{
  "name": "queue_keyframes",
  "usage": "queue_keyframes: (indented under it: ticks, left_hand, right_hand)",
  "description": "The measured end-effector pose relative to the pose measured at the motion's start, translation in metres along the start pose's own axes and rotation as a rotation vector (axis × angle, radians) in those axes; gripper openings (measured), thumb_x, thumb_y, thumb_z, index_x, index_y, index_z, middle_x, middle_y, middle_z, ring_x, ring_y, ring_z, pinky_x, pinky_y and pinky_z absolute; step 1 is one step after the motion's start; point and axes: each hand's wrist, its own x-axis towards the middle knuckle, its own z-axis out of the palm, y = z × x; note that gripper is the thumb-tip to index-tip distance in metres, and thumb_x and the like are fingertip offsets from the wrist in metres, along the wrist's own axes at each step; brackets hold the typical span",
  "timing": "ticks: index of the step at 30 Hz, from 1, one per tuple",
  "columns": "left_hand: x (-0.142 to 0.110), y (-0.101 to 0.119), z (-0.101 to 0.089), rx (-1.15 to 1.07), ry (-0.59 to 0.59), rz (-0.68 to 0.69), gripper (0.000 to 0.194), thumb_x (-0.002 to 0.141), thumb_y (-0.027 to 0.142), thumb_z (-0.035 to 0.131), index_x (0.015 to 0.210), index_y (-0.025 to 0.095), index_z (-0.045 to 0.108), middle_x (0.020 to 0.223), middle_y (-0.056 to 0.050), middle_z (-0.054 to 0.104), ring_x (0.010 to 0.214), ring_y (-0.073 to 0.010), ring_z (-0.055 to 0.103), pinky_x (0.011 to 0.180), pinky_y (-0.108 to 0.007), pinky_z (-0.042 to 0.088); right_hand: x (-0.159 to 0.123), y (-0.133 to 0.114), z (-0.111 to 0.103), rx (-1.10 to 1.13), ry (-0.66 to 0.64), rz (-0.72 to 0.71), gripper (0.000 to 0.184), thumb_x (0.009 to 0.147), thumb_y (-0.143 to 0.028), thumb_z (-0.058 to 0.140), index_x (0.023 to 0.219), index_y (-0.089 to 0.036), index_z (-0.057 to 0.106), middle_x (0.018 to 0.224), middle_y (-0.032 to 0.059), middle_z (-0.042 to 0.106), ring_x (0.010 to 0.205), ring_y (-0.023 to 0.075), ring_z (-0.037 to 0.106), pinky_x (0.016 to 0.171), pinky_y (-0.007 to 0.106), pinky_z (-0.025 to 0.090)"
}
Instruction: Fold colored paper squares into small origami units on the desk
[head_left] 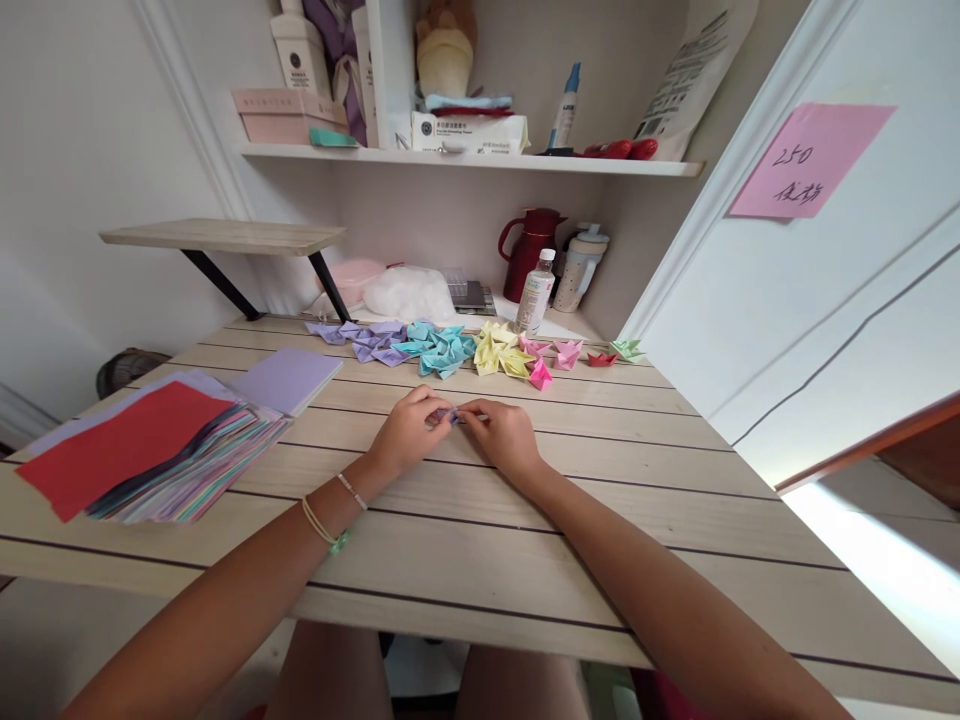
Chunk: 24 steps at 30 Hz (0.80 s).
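"Purple piece (454, 417), likely paper. Where?"

"Nearer the person than the teal folded papers (442, 350), just over the bench (465, 540). Using the teal lot as landmark."

"Hands?"

"Left hand (409, 428): fingers drawn in, thumb and fingertips pinching one end. Right hand (506, 435): same pinch, other end. Hands almost meet. Folds too small to make out."

"Why that grip?"

"My guess: a piece that small needs steadying from both sides."

"Outward, then?"

"Purple folded papers (379, 340) up against the teal on its left. Yellow ones (501, 352) just right of it, pink ones (568, 354) further right, then a red one (602, 359) and a green one (628, 350). Looks sorted by colour, probably set back from the hands' way."

"Loose sheets?"

"Paper stack (202, 460) left of the teal and nearer, red sheet (139, 435) on top; presumably for the left hand's reach. Bottle (534, 292) behind, right of the teal. Done."
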Motion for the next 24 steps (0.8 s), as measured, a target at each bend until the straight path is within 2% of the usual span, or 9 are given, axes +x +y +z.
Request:
queue_keyframes:
  ticks: [5, 9, 13, 17, 21, 24]
  left_hand:
    - [-0.0007, -0.0037, 0.0025, -0.005, -0.003, -0.021, 0.015, 0.078, 0.019, 0.051, 0.085, 0.018, 0.064, 0.083, -0.004, 0.055, 0.071, -0.0122, 0.057, 0.062, -0.023, 0.051]
    - [-0.0008, -0.0047, 0.0025, 0.048, -0.002, -0.008, 0.017, 0.077, 0.021, 0.053, 0.089, 0.018, 0.064, 0.085, -0.004, 0.058, 0.069, -0.0124, 0.057, 0.063, -0.024, 0.05]
    - [0.0003, -0.0013, -0.0018, 0.179, -0.067, 0.052, 0.016, 0.076, 0.019, 0.053, 0.09, 0.019, 0.062, 0.078, -0.003, 0.062, 0.07, -0.0144, 0.058, 0.065, -0.025, 0.048]
    - [0.0013, 0.001, -0.0045, 0.338, -0.152, 0.102, 0.017, 0.078, 0.016, 0.049, 0.088, 0.019, 0.062, 0.08, -0.004, 0.065, 0.072, -0.0161, 0.059, 0.067, -0.026, 0.047]
    - [0.0001, 0.0014, -0.0041, 0.48, -0.162, 0.144, 0.026, 0.079, 0.016, 0.047, 0.103, 0.017, 0.057, 0.089, -0.008, 0.065, 0.079, -0.0188, 0.061, 0.071, -0.029, 0.048]
    - [-0.0008, 0.0038, -0.0041, 0.581, -0.214, 0.177, 0.029, 0.081, 0.016, 0.045, 0.109, 0.015, 0.052, 0.092, -0.009, 0.065, 0.08, -0.0199, 0.062, 0.069, -0.03, 0.048]
  right_hand:
    - [-0.0001, -0.0039, -0.0015, -0.12, -0.019, 0.05, 0.017, 0.084, -0.031, 0.05, 0.083, -0.026, 0.066, 0.079, 0.0001, 0.07, 0.071, 0.0176, 0.063, 0.061, 0.025, 0.041]
    - [0.0007, -0.0027, 0.0003, -0.053, -0.032, 0.06, 0.017, 0.084, -0.029, 0.049, 0.084, -0.024, 0.065, 0.079, 0.0016, 0.07, 0.074, 0.0177, 0.063, 0.064, 0.025, 0.042]
    - [0.0013, -0.0006, 0.002, 0.025, -0.037, 0.084, 0.017, 0.084, -0.029, 0.049, 0.082, -0.024, 0.065, 0.079, 0.0014, 0.07, 0.074, 0.0178, 0.063, 0.067, 0.026, 0.043]
    - [0.001, -0.0025, 0.0026, 0.066, -0.052, 0.084, 0.016, 0.084, -0.029, 0.049, 0.082, -0.025, 0.065, 0.08, 0.0002, 0.07, 0.073, 0.0172, 0.063, 0.069, 0.026, 0.044]
    - [0.0004, -0.0041, 0.0028, 0.069, -0.05, 0.104, 0.016, 0.083, -0.028, 0.05, 0.083, -0.025, 0.065, 0.081, -0.0003, 0.07, 0.073, 0.017, 0.064, 0.071, 0.026, 0.044]
    - [-0.0001, -0.005, 0.002, 0.054, -0.061, 0.12, 0.016, 0.083, -0.028, 0.049, 0.084, -0.025, 0.065, 0.081, -0.0006, 0.07, 0.074, 0.0168, 0.064, 0.071, 0.026, 0.044]
